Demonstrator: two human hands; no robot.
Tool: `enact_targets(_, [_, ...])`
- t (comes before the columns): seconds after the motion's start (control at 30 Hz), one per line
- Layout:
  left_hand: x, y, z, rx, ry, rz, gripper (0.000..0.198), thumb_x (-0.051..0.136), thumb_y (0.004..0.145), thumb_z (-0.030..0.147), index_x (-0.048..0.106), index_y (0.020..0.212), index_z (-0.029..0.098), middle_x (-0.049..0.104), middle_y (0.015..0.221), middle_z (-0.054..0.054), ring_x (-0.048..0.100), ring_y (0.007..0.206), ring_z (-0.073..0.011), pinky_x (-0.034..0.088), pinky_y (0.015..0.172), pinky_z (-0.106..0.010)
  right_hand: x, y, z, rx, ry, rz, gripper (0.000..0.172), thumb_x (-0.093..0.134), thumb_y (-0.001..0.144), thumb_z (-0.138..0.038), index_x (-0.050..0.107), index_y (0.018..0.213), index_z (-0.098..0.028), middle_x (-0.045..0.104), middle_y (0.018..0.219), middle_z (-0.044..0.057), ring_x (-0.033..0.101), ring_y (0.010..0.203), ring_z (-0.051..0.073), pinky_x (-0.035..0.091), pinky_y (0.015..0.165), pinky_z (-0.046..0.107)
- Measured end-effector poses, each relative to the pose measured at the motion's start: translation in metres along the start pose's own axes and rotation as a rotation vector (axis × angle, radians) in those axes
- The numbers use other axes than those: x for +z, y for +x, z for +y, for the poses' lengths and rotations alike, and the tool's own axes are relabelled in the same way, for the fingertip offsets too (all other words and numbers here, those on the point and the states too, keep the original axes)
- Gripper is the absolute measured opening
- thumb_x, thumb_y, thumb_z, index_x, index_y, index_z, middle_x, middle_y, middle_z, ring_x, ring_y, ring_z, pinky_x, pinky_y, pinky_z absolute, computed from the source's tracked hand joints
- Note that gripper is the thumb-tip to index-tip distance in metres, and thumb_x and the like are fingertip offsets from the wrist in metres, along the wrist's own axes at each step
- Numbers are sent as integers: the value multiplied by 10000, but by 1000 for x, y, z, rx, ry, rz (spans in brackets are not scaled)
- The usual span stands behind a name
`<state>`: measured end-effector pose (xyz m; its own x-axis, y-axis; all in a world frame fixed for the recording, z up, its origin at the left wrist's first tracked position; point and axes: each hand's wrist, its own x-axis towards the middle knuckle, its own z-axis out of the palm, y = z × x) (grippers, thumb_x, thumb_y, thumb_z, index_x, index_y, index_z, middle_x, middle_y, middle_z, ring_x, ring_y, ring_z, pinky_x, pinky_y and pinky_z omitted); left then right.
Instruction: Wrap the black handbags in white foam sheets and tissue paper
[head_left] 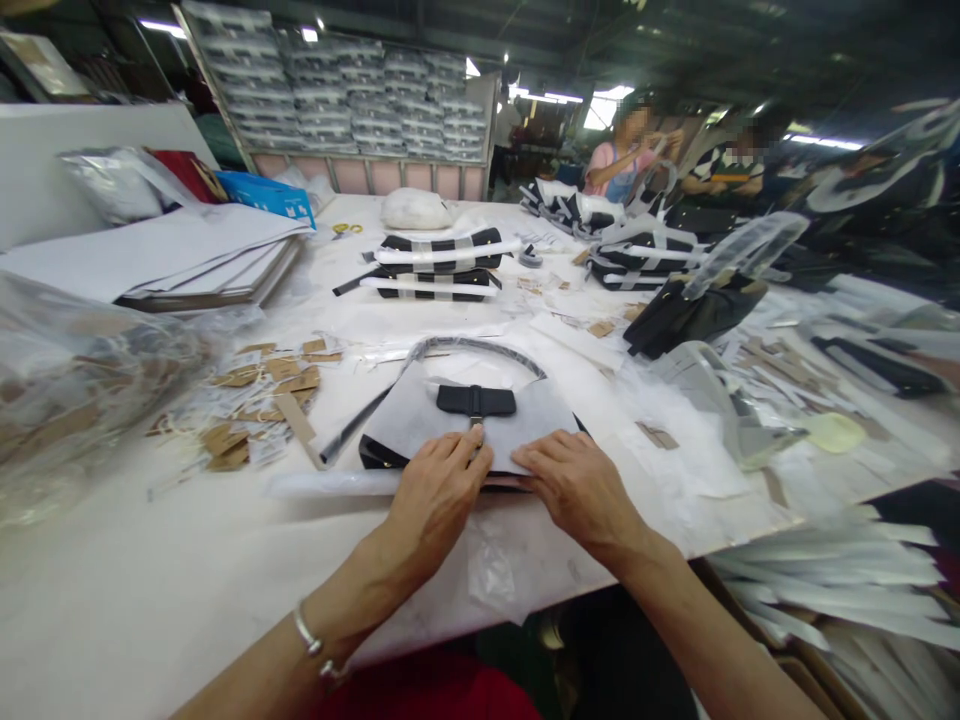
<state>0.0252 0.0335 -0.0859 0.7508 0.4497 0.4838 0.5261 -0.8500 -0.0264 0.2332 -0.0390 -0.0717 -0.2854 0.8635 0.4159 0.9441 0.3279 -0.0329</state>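
A black handbag (375, 452) lies in front of me with a white paper sheet (409, 415) spread over it. The bag's black closure tab (476, 401) shows on top of the paper, and its plastic-wrapped handle (480, 345) arches away from me. My left hand (442, 485) is closed at the near edge of the paper, fingertips at the lower end of the tab's strap. My right hand (577, 480) grips the paper and the bag's near edge further right. Both thumbs are partly hidden. A white wrapped roll (330, 484) lies along the bag's near side, left of my left hand.
Brown tags (281, 385) are scattered on the left, beside a clear plastic bag (90, 380) and stacked white sheets (217, 255). Packed black bags (439, 265) lie ahead. Another black handbag (694, 305) stands at right. Two co-workers (619, 160) are at the back right.
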Motion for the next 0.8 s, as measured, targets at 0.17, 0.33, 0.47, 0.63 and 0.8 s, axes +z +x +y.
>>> enact_targets(0.17, [4,-11,-1,16,-27,93,289,513,955,124,552,1237,170,669,1168,-106,650,968,-214,508,816,-361,-11,-2,6,-110,44,40,244,546,947,-155,684,1137,-222,745,1085,52,665,985,171,476,851,330])
enact_targets(0.33, [7,-16,-2,8,-65,145,417,431,968,76,380,1382,86,698,1041,-96,661,880,-196,495,754,-338,-18,-4,6,-160,38,161,266,497,958,-98,685,1119,-196,750,1091,59,691,998,171,535,886,333])
enact_targets(0.47, [8,-16,1,7,-63,200,267,455,968,88,485,1232,113,691,1037,-90,653,864,-201,486,741,-341,-20,-3,4,-118,56,170,247,506,956,-104,681,1104,-194,757,1059,53,700,978,162,557,899,320])
enact_targets(0.63, [11,-18,2,-27,-91,217,182,460,980,119,518,1151,143,681,1026,-82,640,878,-196,479,778,-339,-15,-9,9,-138,6,226,318,466,941,-41,671,1132,-192,740,1126,55,678,1054,163,518,992,337])
enact_targets(0.8, [14,-17,3,-20,-81,177,116,454,988,123,558,1007,170,660,901,-44,634,825,-189,469,744,-329,-14,-10,4,-70,-16,112,342,442,937,-60,672,1154,-192,729,1155,66,661,1114,194,482,1051,415])
